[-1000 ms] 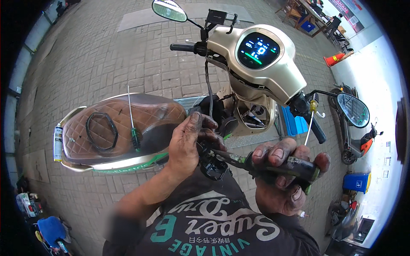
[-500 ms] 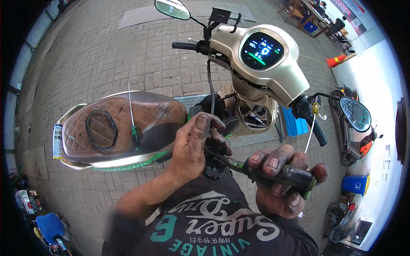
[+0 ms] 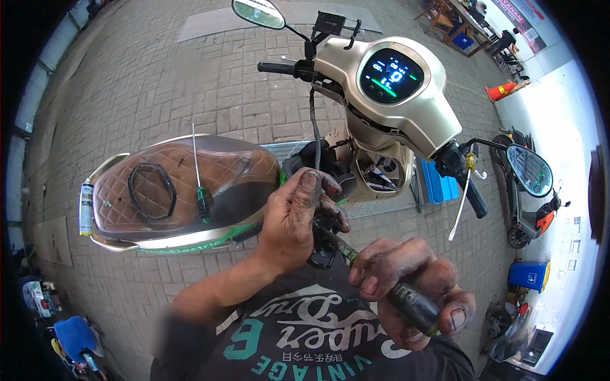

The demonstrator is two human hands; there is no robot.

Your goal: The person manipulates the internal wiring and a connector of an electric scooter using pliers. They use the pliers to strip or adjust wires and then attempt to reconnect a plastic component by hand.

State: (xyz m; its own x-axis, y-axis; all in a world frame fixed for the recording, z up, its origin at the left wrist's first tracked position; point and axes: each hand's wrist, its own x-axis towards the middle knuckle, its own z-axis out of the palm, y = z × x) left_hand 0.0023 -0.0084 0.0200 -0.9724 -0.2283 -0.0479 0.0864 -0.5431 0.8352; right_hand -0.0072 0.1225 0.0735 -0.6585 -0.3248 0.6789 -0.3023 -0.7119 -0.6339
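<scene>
My left hand (image 3: 295, 213) pinches a black plastic part (image 3: 322, 256) with a curved lower end, in front of my chest. A dark cable (image 3: 316, 136) runs from the scooter's left handlebar (image 3: 276, 67) down to this hand. My right hand (image 3: 413, 279) is wrapped round a tool (image 3: 416, 306) with a thick dark cylindrical handle and greenish markings. Its narrow front end points up-left and meets the black part; the exact contact is hidden. Beyond my hands stands a beige scooter (image 3: 432, 82) with its display lit.
On the brown quilted seat (image 3: 244, 159) lie a green-handled screwdriver (image 3: 202, 203) and a black ring (image 3: 152, 190). A spray can (image 3: 86, 206) stands by the seat's end. Another screwdriver (image 3: 470, 168) hangs at the right handlebar. A blue tray (image 3: 438, 181) lies beside the scooter.
My right hand has turned and slid toward the tool's front, its handle now sloping more steeply down to the right. My left hand has shifted slightly right, still pinching the black part.
</scene>
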